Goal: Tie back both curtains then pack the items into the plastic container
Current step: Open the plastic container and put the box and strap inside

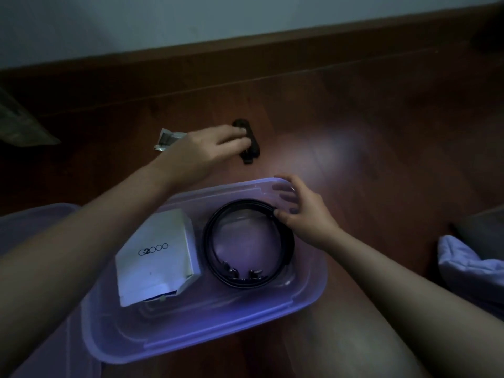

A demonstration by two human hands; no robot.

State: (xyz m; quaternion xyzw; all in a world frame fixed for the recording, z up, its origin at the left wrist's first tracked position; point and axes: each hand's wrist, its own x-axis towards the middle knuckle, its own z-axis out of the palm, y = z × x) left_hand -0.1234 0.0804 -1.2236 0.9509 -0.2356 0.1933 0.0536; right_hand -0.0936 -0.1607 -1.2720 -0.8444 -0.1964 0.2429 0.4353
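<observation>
Two bare hands work over a dim wooden floor. The left hand reaches out past the far edge of the plastic container and grips a small black item that lies on the floor, its fingers curled over the item's top. Just beside the left wrist, on the far side, a silvery packet lies flat on the boards.

The right hand hovers at the container's far right corner. Its thumb touches the outer turn of a coiled black belt, while the other fingers are spread loosely above the rim and hold nothing.

The container is translucent, with a purple tint, and sits on the floor near the person's bare legs. The belt lies in its right half, wound into a ring, with metal buckle parts at the near side of the coil. A white box printed "G2000" fills the left half, tilted, its near end slightly open; the box and belt are just beside each other.

At the left edge of the view another translucent plastic piece lies on the floor, partly behind the left forearm. Near the right edge a pale crumpled cloth rests on the boards, well apart from the container. A light wall meets the floor at the far side.
</observation>
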